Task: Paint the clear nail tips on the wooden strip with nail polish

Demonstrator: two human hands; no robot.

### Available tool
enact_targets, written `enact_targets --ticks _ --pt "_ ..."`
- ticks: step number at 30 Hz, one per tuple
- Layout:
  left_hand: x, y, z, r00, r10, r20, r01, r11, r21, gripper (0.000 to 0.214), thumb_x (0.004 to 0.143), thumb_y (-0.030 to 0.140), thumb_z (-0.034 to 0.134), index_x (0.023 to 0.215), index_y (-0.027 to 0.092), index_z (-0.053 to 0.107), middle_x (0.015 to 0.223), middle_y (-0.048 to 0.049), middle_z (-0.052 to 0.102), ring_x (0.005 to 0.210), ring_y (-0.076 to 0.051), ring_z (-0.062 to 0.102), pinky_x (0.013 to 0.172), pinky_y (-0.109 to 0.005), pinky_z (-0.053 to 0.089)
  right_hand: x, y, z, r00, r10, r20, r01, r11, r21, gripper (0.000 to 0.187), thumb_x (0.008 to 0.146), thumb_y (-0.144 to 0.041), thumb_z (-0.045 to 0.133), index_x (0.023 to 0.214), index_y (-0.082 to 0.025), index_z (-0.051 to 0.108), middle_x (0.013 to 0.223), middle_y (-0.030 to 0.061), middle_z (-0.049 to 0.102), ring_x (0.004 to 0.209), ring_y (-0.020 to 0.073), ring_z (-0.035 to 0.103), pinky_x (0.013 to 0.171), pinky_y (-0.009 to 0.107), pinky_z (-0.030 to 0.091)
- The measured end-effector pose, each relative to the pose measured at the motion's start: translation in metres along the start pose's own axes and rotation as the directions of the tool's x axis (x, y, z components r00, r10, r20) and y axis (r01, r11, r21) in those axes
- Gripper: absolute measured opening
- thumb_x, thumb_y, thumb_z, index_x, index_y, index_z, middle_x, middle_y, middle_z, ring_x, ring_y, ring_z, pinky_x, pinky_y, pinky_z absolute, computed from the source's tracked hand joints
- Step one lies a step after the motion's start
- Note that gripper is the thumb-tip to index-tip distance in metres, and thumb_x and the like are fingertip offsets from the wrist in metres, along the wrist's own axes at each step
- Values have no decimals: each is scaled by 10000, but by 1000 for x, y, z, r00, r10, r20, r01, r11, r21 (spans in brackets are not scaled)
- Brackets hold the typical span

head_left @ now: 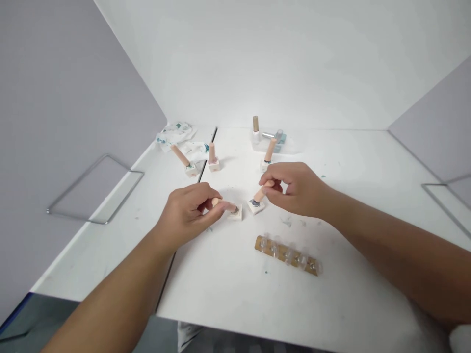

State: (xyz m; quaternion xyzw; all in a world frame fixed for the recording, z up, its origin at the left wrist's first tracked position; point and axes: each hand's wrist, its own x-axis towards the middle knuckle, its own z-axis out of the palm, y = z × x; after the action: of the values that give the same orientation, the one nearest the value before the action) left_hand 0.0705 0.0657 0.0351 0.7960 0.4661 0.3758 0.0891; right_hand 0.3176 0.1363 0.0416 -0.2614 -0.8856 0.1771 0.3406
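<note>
My left hand (193,208) pinches the peach cap of a small white nail polish bottle (236,214), which leans to the left on the white table. In my right hand (289,189), thumb and fingers close around the peach cap of a second nail polish bottle (256,206), smeared dark blue-grey at the neck. The two bottles stand close together, and both caps appear seated on them. Nearer the front lies a brown strip (287,256) carrying several clear nail tips.
Behind my hands stand more peach-capped bottles (191,170) (214,164) (269,151). A clear tray (294,146) at the back holds small items beside a gold-capped bottle (255,128). Stained tissues (178,132) lie back left. Metal wire frames (106,223) stick out from both side panels.
</note>
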Motion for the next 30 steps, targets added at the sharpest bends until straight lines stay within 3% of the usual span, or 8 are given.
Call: enact_targets --ticks 5,10,15,23,30 --pt "-1 -4 7 999 -22 31 22 1000 -22 223 856 319 709 732 178 589 609 55 527 525 -60 412 490 -195 331 9 -2 3 992 47 121 -45 999 -24 99 825 -177 570 759 -141 635 661 1 639 564 90 532 549 216 402" --pt "0 -5 17 991 -47 129 49 999 -15 194 864 353 707 815 188 618 624 58 534 538 -65 419 515 -200 336 7 0 2 976 84 202 -80 996 -28 126 846 -228 590 775 -143 649 662 -2 637 594 103 534 577 233 392" --pt "1 -4 20 987 -68 148 71 997 -17 162 900 326 658 832 180 637 657 39 571 541 -71 438 522 -205 357 7 -1 0 966 89 241 -89 996 -13 163 868 -255 576 775 -139 643 670 2 647 592 102 503 595 248 362" --pt "2 0 20 986 -5 169 3 1000 13 141 944 265 585 860 172 649 702 12 589 591 -87 491 549 -221 377 6 4 3 967 56 248 -70 996 46 195 907 -286 555 789 -142 614 687 -12 628 608 95 494 605 249 309" --pt "4 -7 16 993 -79 89 70 993 100 130 926 303 604 866 201 658 706 13 610 581 -107 494 555 -262 380 3 7 7 966 24 256 -43 997 68 227 932 -276 537 753 -142 577 666 -25 573 603 86 466 611 247 280"
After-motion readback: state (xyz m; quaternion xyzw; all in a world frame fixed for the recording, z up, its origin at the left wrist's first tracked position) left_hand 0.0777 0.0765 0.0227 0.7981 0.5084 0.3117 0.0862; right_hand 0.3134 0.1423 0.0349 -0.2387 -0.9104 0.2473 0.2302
